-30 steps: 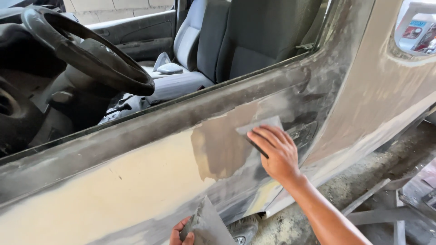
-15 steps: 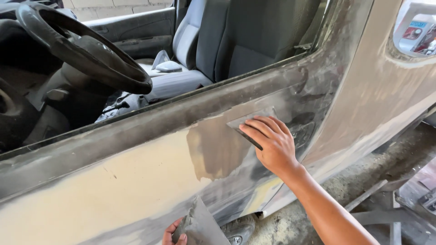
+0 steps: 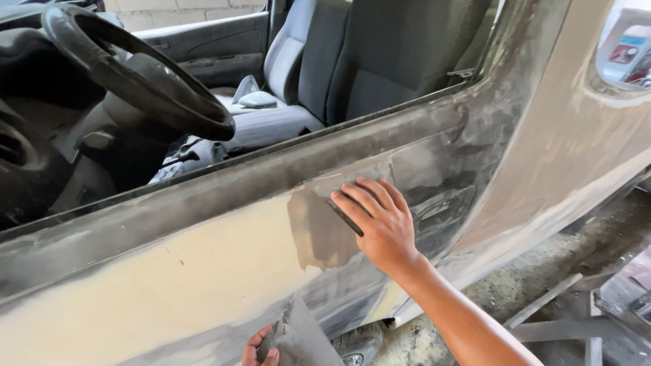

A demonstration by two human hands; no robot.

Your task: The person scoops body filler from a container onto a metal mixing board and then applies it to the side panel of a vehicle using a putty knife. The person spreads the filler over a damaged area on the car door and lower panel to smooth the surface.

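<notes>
Grey filler paste (image 3: 319, 234) sits wet and dark on the car door (image 3: 169, 285), just under the window edge and beside the door handle dip (image 3: 444, 207). Your right hand (image 3: 380, 224) presses a thin flat spreader (image 3: 344, 217) against that patch. Your fingers lie long and nearly flat on top of the blade, with the blade pinned between them and the door. Your left hand (image 3: 261, 346) is low at the bottom edge, its fingers curled shut around a flat grey board (image 3: 298, 335) with paste on it.

You look to be in the middle of smoothing the paste thin. The next stroke seems to need an even push and a tilted blade, so the edges fade into the pale, sanded part of the door. The steering wheel (image 3: 142, 74) and seat (image 3: 380, 61) show through the open window.
</notes>
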